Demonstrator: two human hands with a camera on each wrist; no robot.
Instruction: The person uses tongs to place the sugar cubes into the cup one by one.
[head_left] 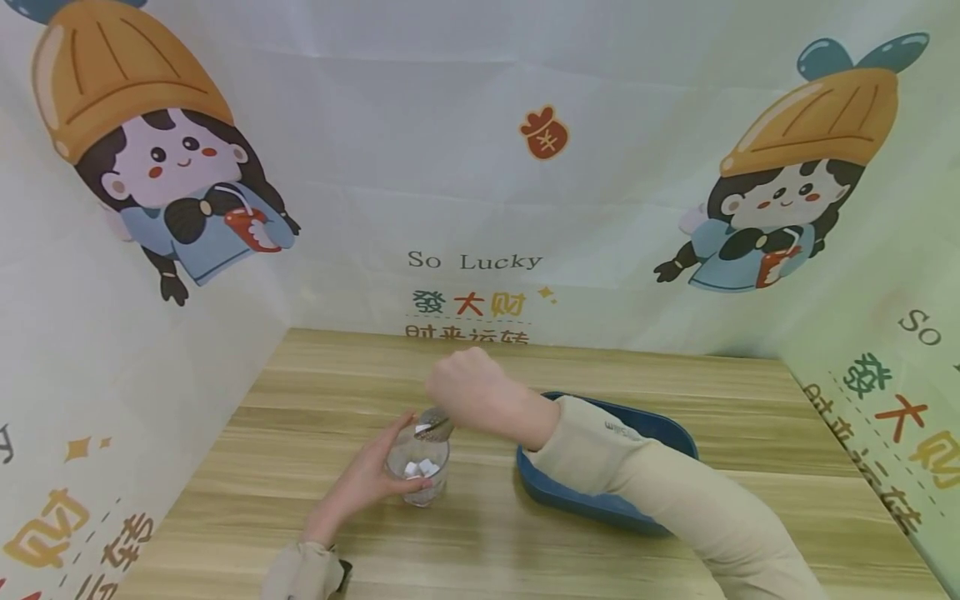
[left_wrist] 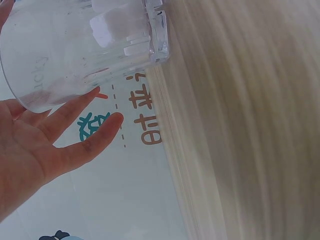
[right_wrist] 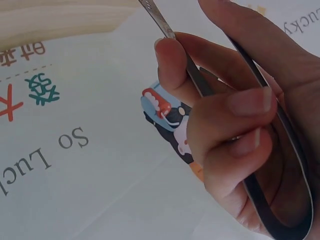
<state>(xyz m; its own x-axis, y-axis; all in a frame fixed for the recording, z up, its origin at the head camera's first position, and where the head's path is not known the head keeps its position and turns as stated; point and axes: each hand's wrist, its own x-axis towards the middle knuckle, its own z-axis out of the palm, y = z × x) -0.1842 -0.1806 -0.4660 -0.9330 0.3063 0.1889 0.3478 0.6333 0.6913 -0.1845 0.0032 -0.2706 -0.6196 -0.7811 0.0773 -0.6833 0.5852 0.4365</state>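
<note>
My left hand (head_left: pixel 369 475) grips a clear drinking glass (head_left: pixel 420 498), thumb on the near side and fingers round the far side. Inside the glass lie several white cubes (head_left: pixel 428 467). My right hand (head_left: pixel 471 390) is above and to the right of the glass, holding metal tongs (head_left: pixel 441 428) that point down at its mouth. Between the tips there appears to be another white cube (head_left: pixel 422 431), partly hidden. The right wrist view shows curled fingers (right_wrist: pixel 225 110) round the tongs' arms, with the tips out of frame.
A dark blue tray (head_left: pixel 678 433) stands to the right on the wooden table (head_left: pixel 337 375), largely covered by my right forearm. Behind and at both sides hangs a printed white cloth (head_left: pixel 465 192). My right sleeve (head_left: pixel 675 492) crosses over the tray.
</note>
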